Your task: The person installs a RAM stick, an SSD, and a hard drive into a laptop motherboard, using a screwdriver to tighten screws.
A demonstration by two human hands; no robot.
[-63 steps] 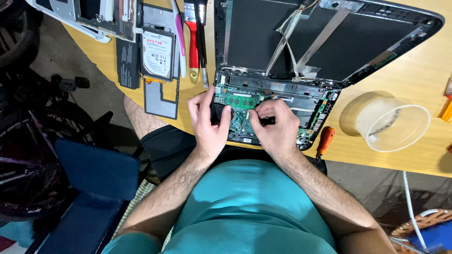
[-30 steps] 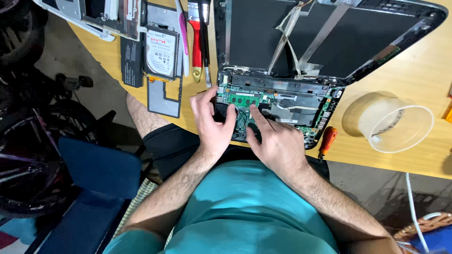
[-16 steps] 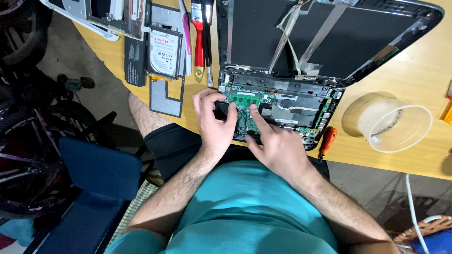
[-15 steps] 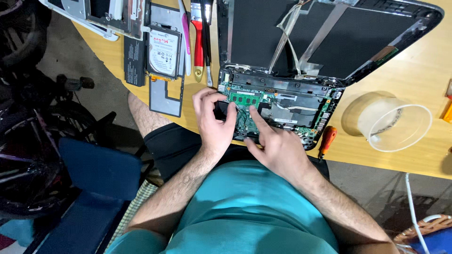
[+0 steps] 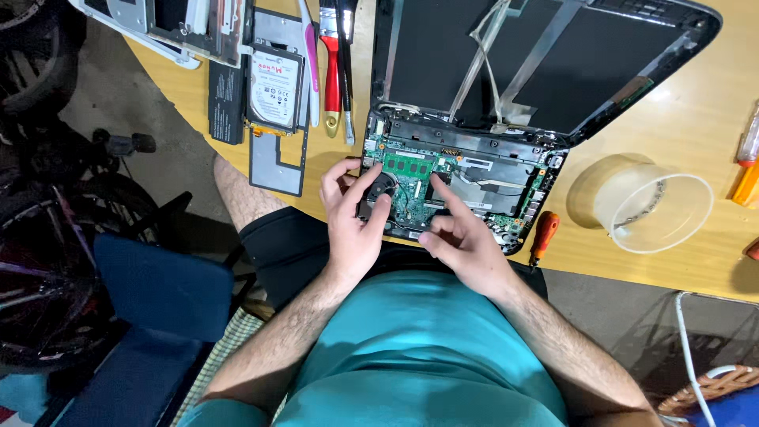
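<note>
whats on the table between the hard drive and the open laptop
In the head view, a red-handled tool with a brass ferrule, a pale pink tool and a thin dark tool lie side by side between the hard drive and the laptop.

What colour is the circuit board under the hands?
Green, seen best in the head view: the circuit board in the opened laptop.

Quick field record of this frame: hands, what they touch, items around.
left hand: fingers on the round black fan
right hand: index finger out, pointing onto the green circuit board
laptop: opened up, no keyboard, lid laid flat
left of laptop: hard drive, red-handled tool
right of laptop: clear plastic cup, small orange screwdriver
surface: wooden table
</note>
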